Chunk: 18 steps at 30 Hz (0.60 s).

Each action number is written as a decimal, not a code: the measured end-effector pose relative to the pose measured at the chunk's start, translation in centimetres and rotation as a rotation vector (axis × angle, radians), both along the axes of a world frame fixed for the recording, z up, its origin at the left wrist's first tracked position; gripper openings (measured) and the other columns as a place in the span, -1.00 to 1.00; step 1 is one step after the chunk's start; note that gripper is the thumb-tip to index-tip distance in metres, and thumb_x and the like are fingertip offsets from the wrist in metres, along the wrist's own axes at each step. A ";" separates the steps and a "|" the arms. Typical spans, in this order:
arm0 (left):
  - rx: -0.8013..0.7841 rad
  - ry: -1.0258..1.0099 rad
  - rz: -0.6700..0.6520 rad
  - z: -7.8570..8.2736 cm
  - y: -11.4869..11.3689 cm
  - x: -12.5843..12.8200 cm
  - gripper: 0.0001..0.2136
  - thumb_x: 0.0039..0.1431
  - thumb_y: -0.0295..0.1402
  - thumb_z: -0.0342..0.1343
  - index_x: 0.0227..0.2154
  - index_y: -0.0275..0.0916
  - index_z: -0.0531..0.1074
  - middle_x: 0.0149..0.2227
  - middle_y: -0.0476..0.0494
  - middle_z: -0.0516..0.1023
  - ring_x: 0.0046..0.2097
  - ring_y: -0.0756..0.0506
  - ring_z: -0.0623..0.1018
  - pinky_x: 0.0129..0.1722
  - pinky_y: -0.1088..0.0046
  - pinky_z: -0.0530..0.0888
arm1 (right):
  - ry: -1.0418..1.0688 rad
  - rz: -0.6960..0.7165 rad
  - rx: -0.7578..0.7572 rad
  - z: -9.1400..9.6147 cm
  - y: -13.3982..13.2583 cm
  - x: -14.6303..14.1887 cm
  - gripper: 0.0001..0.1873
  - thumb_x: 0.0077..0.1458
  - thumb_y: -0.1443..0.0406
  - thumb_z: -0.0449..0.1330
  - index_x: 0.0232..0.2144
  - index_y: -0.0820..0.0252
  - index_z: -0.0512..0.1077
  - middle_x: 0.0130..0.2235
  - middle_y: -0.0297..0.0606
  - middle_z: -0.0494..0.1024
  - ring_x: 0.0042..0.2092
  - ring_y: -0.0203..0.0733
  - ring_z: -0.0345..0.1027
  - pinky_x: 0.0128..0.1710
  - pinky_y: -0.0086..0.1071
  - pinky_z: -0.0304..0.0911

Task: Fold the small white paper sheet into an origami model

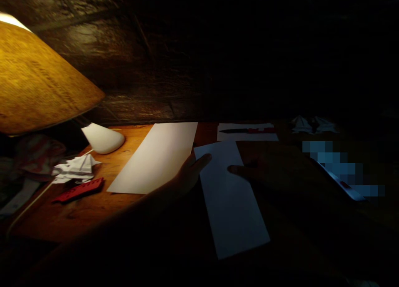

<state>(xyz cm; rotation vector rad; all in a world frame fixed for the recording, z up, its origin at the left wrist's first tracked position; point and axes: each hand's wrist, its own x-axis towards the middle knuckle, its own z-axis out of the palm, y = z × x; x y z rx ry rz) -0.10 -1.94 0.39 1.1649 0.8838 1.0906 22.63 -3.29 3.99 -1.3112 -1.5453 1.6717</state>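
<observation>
My left hand rests its fingertips on the left edge of a long white paper strip, which lies on the wooden desk. My right hand, dark in the shadow, lies at the strip's upper right with its thumb across the paper. Neither hand clearly grips the strip. To the left of the strip lies a wider white paper sheet, close to my left hand but apart from it.
A black-bladed knife with a red handle lies on white paper at the back. Folded paper pieces sit back right. Crumpled paper, a red ruler-like strip, a white cone and a lampshade stand left.
</observation>
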 end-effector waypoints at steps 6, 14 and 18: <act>-0.005 -0.028 0.093 -0.6 0.5 -0.3 -0.66 0.12 -0.05 0.34 -0.31 -0.27 0.56 -0.40 -0.12 0.62 -0.38 -0.13 0.60 -0.38 0.36 0.51 | -0.030 -0.015 0.033 -0.4 0.4 0.2 -0.62 0.12 -0.03 0.34 -0.29 0.15 0.66 -0.24 -0.16 0.72 -0.30 -0.10 0.58 -0.30 -0.29 0.41; 0.022 -0.015 0.160 -0.5 1.2 -0.8 -0.67 0.14 -0.10 0.30 -0.26 -0.31 0.55 -0.35 -0.17 0.61 -0.30 -0.17 0.60 -0.27 0.27 0.54 | -0.325 -0.022 0.338 -1.2 2.2 1.6 -0.62 0.26 -0.01 0.15 -0.30 0.13 0.58 -0.32 -0.19 0.66 -0.36 -0.13 0.49 -0.41 -0.33 0.30; 0.163 0.084 0.216 0.0 1.4 -1.5 -0.69 0.15 -0.24 0.24 -0.07 -0.24 0.51 -0.16 -0.14 0.57 -0.15 -0.14 0.55 -0.16 0.30 0.52 | -0.481 -0.121 0.497 -2.5 3.6 2.6 -0.71 0.26 0.15 0.10 -0.26 0.13 0.58 -0.31 -0.20 0.65 -0.29 -0.08 0.50 -0.31 -0.29 0.30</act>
